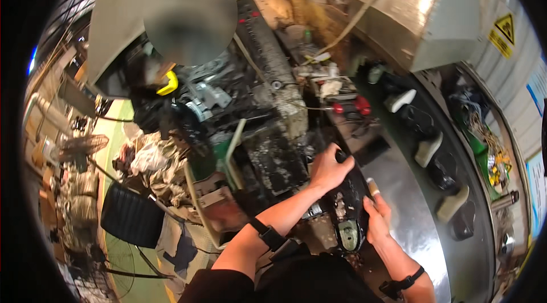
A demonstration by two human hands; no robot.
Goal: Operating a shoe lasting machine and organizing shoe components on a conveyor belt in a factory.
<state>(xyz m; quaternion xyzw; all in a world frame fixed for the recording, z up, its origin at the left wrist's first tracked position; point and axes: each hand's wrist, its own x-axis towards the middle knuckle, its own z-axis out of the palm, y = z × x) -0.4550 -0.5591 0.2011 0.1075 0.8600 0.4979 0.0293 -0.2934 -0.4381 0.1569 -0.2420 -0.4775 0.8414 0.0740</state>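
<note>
My left hand (329, 168) grips the upper end of a black shoe-sole mould (348, 206) that lies at the near edge of a round steel turntable (416, 229). My right hand (377, 216) holds the mould's right side, with a taped finger raised above it. An oval pale-green insert (348, 234) sits in the mould's lower end. Both wrists wear black straps.
More black moulds with cream soles (428, 149) ring the turntable. Grimy machine parts (273, 132) lie to the left, red knobs (350, 106) behind. A person in dark clothes with a yellow ear muff (168, 83) stands at the left. A black chair (132, 214) and fans stand on the floor.
</note>
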